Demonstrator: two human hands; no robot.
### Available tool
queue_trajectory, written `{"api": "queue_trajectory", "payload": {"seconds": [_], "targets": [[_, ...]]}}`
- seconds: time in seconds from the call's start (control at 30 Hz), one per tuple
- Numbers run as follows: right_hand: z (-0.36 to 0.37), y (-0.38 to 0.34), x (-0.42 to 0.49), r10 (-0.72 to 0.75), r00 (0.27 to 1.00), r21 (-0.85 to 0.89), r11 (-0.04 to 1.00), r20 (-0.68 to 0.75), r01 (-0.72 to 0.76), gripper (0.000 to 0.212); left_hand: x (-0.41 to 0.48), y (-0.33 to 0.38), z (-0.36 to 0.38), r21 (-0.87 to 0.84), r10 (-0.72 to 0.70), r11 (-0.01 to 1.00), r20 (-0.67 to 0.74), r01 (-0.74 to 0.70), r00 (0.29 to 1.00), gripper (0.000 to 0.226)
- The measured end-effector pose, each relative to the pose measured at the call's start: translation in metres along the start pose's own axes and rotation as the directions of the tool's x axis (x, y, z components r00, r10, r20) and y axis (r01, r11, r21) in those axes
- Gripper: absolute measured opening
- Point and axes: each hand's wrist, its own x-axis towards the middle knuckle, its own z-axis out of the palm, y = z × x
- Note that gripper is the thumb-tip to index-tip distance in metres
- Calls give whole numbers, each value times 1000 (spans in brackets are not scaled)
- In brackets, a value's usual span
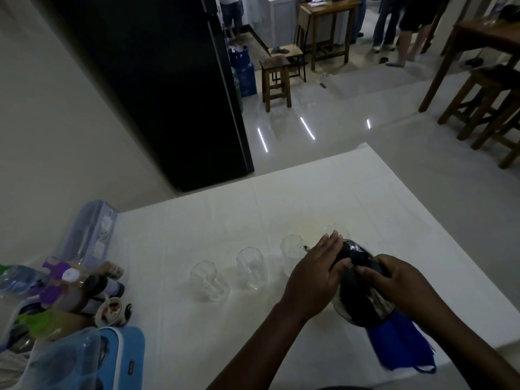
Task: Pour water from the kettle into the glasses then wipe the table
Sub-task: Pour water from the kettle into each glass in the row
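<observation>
Kettle (363, 299): tilted left, spout at third glass (291, 249), near-right bench (197, 220).
Right hand (394, 280): gripping kettle handle.
Left hand (315, 274): flat, fingers extended, on kettle lid.
Cloth (399, 347): blue, under kettle.

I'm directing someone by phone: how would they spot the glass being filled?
On the white table stands a row of clear glasses. Take the third glass from the left. It alone has the tilted kettle spout at its rim.
</observation>
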Motion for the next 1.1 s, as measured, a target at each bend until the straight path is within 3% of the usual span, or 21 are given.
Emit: {"api": "queue_trajectory", "payload": {"seconds": [0.43, 1.1], "targets": [[-3, -9, 2, 36, 999, -7, 999, -3, -36, 17, 2, -1, -2, -37, -19, 999, -10, 19, 1000, 64], [-5, -19, 4, 54, 999, -44, 998, 10, -53, 21, 2, -3, -4, -52, -16, 999, -31, 14, 999, 57]]}}
